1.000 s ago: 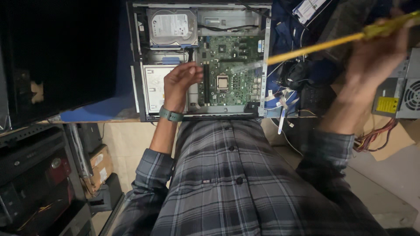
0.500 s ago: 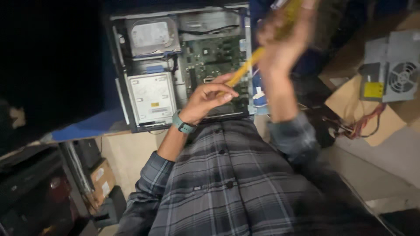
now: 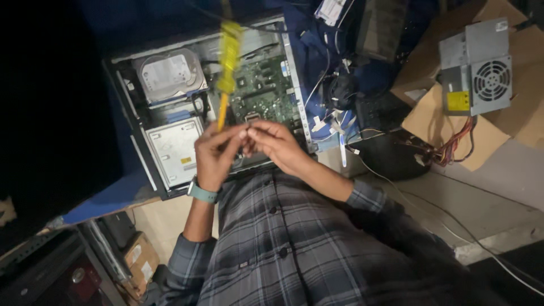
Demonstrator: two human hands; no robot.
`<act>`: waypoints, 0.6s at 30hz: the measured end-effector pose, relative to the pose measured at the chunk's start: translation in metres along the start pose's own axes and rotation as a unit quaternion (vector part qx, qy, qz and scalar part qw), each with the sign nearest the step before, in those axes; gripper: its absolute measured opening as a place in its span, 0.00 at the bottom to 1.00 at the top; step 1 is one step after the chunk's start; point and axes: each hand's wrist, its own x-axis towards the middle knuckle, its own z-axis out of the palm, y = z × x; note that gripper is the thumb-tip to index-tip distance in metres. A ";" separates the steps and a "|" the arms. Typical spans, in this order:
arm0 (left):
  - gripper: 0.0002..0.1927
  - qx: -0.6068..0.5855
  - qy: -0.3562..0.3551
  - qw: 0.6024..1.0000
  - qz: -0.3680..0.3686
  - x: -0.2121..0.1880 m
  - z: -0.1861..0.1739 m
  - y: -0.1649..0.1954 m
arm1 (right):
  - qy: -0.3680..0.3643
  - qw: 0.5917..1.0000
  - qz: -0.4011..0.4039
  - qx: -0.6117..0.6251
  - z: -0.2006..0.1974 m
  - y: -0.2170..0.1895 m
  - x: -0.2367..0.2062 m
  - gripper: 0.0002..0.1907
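Since half a second ago, our right hand [image 3: 277, 144] has come down from high over the case, and our hands now meet in front of our chest. The screwdriver [image 3: 226, 68] has swung from a slant to nearly upright.

Our left hand [image 3: 214, 153], with a teal band at the wrist, is closed around the lower end of the screwdriver's shaft, pinching it with thumb and fingers. Our right hand touches the left at the fingertips, its fingers curled toward the same spot; we cannot tell whether it grips the shaft or something small. The yellow handle points up and away from us, blurred by motion, over the open case [image 3: 170, 130].

Inside the case, just beyond our hands, lie a green board [image 3: 266, 85], a round-topped silver drive [image 3: 169, 73] and a flat metal box [image 3: 173, 150]. To our right, loose cables [image 3: 334, 122] spill on blue cloth. Well apart, at the far right, a grey power supply [image 3: 476, 65] with a fan grille sits on cardboard [image 3: 447, 127].
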 end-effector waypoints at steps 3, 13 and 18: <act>0.11 0.018 -0.027 0.997 -0.071 -0.002 0.003 0.001 | -0.011 0.993 0.087 0.076 -0.015 0.000 -0.003 0.12; 0.24 -0.009 -0.096 0.995 -0.039 -0.002 0.006 0.000 | 0.058 0.996 -0.074 -0.002 -0.058 -0.017 0.008 0.04; 0.20 -0.035 -0.055 0.994 -0.090 -0.007 0.002 -0.007 | 0.302 0.892 -0.331 -0.062 -0.139 -0.067 0.071 0.04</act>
